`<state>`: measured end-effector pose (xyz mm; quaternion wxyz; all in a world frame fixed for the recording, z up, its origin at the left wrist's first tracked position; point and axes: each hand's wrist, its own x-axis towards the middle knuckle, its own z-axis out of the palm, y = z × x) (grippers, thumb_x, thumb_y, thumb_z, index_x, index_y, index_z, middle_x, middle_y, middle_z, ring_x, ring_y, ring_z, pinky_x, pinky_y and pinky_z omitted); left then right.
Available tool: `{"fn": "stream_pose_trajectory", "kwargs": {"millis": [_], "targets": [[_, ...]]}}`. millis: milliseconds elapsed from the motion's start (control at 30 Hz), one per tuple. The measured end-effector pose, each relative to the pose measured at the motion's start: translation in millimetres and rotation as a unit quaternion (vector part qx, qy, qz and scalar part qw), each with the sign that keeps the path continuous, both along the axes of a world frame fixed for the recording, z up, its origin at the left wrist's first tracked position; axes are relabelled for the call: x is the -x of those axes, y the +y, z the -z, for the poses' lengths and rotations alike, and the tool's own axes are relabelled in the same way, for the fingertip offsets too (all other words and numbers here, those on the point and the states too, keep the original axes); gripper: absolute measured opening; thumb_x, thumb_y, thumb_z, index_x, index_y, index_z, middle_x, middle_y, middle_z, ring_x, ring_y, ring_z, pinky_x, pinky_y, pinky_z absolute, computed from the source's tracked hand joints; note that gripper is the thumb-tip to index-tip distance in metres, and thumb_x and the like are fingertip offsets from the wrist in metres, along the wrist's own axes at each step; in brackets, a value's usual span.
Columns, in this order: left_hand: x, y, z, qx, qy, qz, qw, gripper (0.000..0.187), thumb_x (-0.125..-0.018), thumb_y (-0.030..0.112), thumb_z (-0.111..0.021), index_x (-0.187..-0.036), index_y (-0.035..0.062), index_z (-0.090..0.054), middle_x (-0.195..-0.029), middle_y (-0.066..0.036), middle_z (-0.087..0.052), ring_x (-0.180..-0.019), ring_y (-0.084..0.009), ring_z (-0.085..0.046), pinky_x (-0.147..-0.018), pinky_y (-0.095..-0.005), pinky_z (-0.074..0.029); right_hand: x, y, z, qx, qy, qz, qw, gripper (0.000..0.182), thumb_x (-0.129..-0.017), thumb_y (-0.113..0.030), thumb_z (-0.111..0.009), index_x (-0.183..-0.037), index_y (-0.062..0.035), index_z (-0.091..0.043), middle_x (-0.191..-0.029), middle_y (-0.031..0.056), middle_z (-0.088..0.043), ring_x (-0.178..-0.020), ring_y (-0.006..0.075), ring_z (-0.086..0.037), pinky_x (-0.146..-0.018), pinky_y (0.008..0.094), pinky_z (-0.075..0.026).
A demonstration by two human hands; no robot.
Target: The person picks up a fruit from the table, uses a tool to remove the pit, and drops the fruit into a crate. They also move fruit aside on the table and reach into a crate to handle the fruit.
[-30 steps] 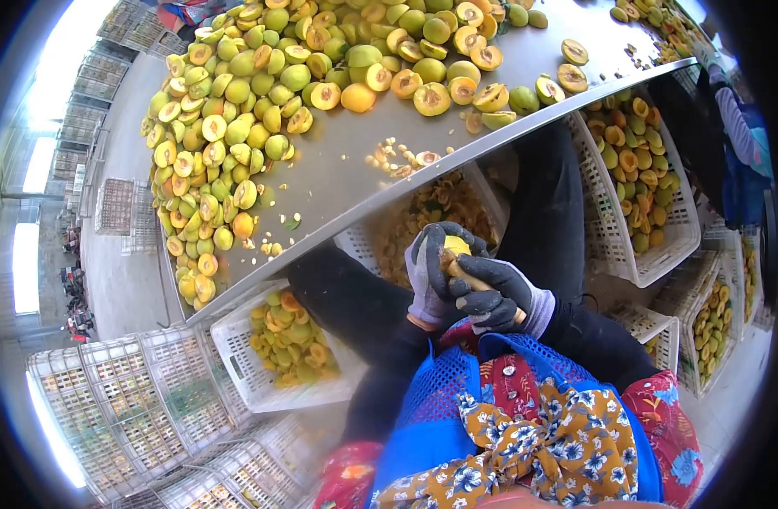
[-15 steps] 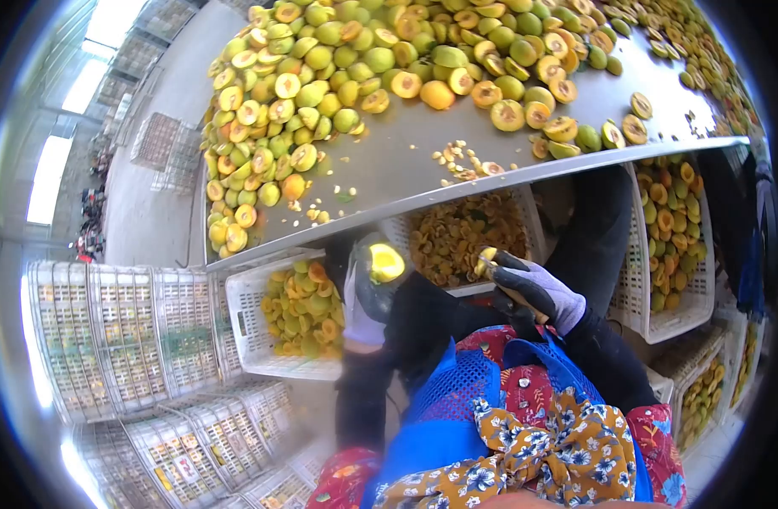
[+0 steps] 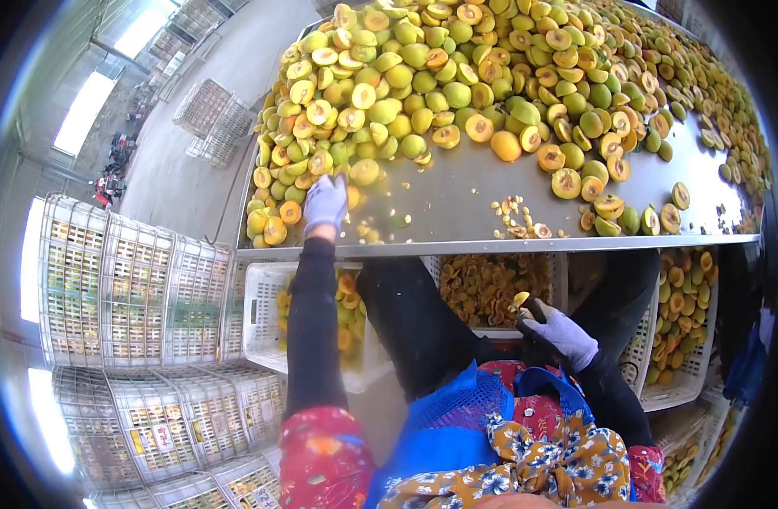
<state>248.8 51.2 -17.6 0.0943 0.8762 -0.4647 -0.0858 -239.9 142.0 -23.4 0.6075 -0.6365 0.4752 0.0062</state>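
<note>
My left hand (image 3: 327, 204), in a pale lilac glove, reaches over the table onto the left edge of a heap of halved yellow-green fruit (image 3: 389, 93), which look like apricots. Its fingers are blurred against the fruit, so whether they grip a piece is hidden. An orange fruit half (image 3: 290, 212) lies just left of it. My right hand (image 3: 563, 337), gloved in lilac with dark fingertips, stays low before my body. It is closed around a small tool, mostly hidden, with a yellow bit (image 3: 520, 299) at its tip.
The metal table (image 3: 457, 204) has a raised front edge and small pits (image 3: 512, 216) scattered on it. Below stand crates: fruit halves in the left one (image 3: 262, 314), brownish scraps (image 3: 490, 293) in the middle, fruit halves (image 3: 681, 314) at right. Stacked white crates (image 3: 134, 288) are at left.
My left hand has gone from beside my knee, where it held a fruit half, up to the heap; that half is no longer in view there. My right hand stays low.
</note>
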Motion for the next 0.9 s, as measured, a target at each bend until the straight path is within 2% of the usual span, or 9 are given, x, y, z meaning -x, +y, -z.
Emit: {"fn": "stream_pose_trajectory", "kwargs": {"millis": [167, 267, 333, 433, 467, 533, 600, 767, 900], "targets": [[33.3, -73.1, 45.9, -0.033, 0.013, -0.003, 0.999, 0.072, -0.085, 0.038, -0.063, -0.142, 0.0007, -0.038, -0.130, -0.034, -0.053, -0.122, -0.0444, -0.052, -0.101, -0.0484, -0.043, 5.3, 3.8, 9.7, 0.108, -0.019, 0.005, 0.994, 0.067, -0.097, -0.035, -0.054, -0.151, -0.0064, -0.029, -0.111, 0.0253, -0.066, -0.103, 0.0332, -0.066, -0.092, 0.0365, -0.049], [49.9, -74.9, 57.3, -0.004, 0.076, 0.168, 0.983, 0.092, -0.078, 0.031, -0.068, -0.152, 0.0028, -0.021, -0.129, -0.031, -0.056, -0.118, -0.0440, -0.056, -0.101, -0.0460, -0.044, 4.1, -6.2, 11.0, -0.056, -0.070, 0.056, 0.994, 0.068, -0.097, -0.036, -0.053, -0.152, -0.0095, -0.024, -0.101, 0.0191, -0.068, -0.094, 0.0315, -0.068, -0.085, 0.0374, -0.051], [73.6, -61.7, 37.9, 0.041, 0.143, 0.176, 0.973, 0.073, -0.076, 0.025, -0.078, -0.136, 0.0028, -0.043, -0.122, -0.021, -0.062, -0.113, -0.0329, -0.062, -0.096, -0.0386, -0.048, -3.4, -21.1, -15.2, -0.223, -0.123, 0.131, 0.958, 0.055, -0.098, -0.037, -0.054, -0.142, -0.0068, -0.039, -0.086, 0.0115, -0.068, -0.082, 0.0262, -0.068, -0.073, 0.0369, -0.053], [128.7, -23.9, -22.2, 0.084, 0.469, 0.077, 0.876, 0.041, -0.083, 0.017, -0.075, -0.117, 0.0055, -0.054, -0.096, -0.006, -0.065, -0.069, -0.0141, -0.066, -0.048, -0.0232, -0.050, 7.1, -13.5, 39.1, 0.277, 0.106, -0.163, 0.941, 0.040, -0.100, -0.039, -0.054, -0.117, -0.0035, -0.058, -0.077, 0.0054, -0.063, -0.065, 0.0135, -0.059, -0.061, 0.0336, -0.050], [139.1, -15.5, -27.1, 0.094, 0.528, 0.074, 0.841, 0.041, -0.084, 0.018, -0.074, -0.119, 0.0063, -0.054, -0.094, -0.007, -0.065, -0.065, -0.0135, -0.065, -0.044, -0.0216, -0.047, 6.4, -16.8, 28.6, 0.144, 0.000, -0.080, 0.986, 0.039, -0.100, -0.039, -0.053, -0.116, -0.0036, -0.057, -0.076, 0.0056, -0.063, -0.063, 0.0136, -0.059, -0.061, 0.0336, -0.050], [168.2, 12.3, -35.3, 0.117, 0.594, -0.002, 0.796, 0.042, -0.085, 0.019, -0.074, -0.121, 0.0066, -0.057, -0.089, -0.006, -0.065, -0.061, -0.0131, -0.064, -0.045, -0.0214, -0.047, -3.7, -27.4, -13.4, -0.127, -0.213, 0.092, 0.964, 0.039, -0.101, -0.040, -0.052, -0.113, -0.0037, -0.057, -0.075, 0.0061, -0.062, -0.060, 0.0139, -0.058, -0.059, 0.0336, -0.050], [186.6, 33.6, -25.5, 0.129, 0.624, 0.020, 0.771, 0.041, -0.088, 0.023, -0.071, -0.123, 0.0058, -0.057, -0.087, -0.006, -0.065, -0.058, -0.0132, -0.061, -0.045, -0.0215, -0.046, -6.4, -31.8, -14.8, -0.187, -0.147, 0.142, 0.961, 0.035, -0.100, -0.038, -0.053, -0.100, -0.0032, -0.055, -0.075, 0.0064, -0.062, -0.064, 0.0151, -0.060, -0.060, 0.0339, -0.049], [221.0, 73.5, -5.4, 0.057, 0.743, -0.057, 0.665, 0.049, -0.104, 0.047, -0.039, -0.126, 0.0058, -0.055, -0.096, -0.009, -0.066, -0.071, -0.0171, -0.065, -0.054, -0.0272, -0.053, -6.7, -27.0, -26.3, 0.027, -0.136, 0.098, 0.985, 0.031, -0.100, -0.032, -0.053, -0.109, -0.0024, -0.049, -0.072, 0.0159, -0.062, -0.061, 0.0283, -0.063, -0.060, 0.0422, -0.049], [246.9, 91.3, -2.3, 0.106, 0.657, 0.062, 0.743, 0.046, -0.098, 0.039, -0.047, -0.124, 0.0024, -0.056, -0.106, -0.010, -0.066, -0.092, -0.0201, -0.067, -0.077, -0.0318, -0.056, -22.1, -18.1, -57.1, 0.240, -0.065, 0.036, 0.968, 0.026, -0.097, -0.025, -0.056, -0.102, -0.0009, -0.049, -0.068, 0.0219, -0.061, -0.067, 0.0418, -0.063, -0.058, 0.0502, -0.046]]}}
